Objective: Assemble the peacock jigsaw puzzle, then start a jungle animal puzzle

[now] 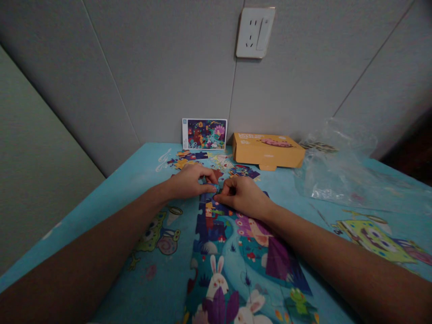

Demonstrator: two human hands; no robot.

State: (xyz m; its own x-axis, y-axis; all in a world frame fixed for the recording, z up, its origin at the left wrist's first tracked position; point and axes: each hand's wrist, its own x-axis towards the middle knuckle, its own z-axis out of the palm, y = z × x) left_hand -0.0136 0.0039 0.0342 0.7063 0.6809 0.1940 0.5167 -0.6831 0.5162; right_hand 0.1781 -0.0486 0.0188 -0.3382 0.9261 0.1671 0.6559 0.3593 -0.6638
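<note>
The joined puzzle [232,265] lies on the table [280,184], near and in the middle. The left hand [194,182] and right hand [245,195] are at its far end, with a small piece [217,186] between their fingertips. Behind the hands lie loose pieces [187,163]. Farther back, a picture card [204,134] stands by the wall [168,67]. The box [268,150] sits right of the card. The plastic bag [337,180] lies right of the box. The socket [255,32] is on the wall, above the box.

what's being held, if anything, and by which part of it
Left hand: seemingly a blue piece, by its left edge. Right hand: can't tell.
</note>
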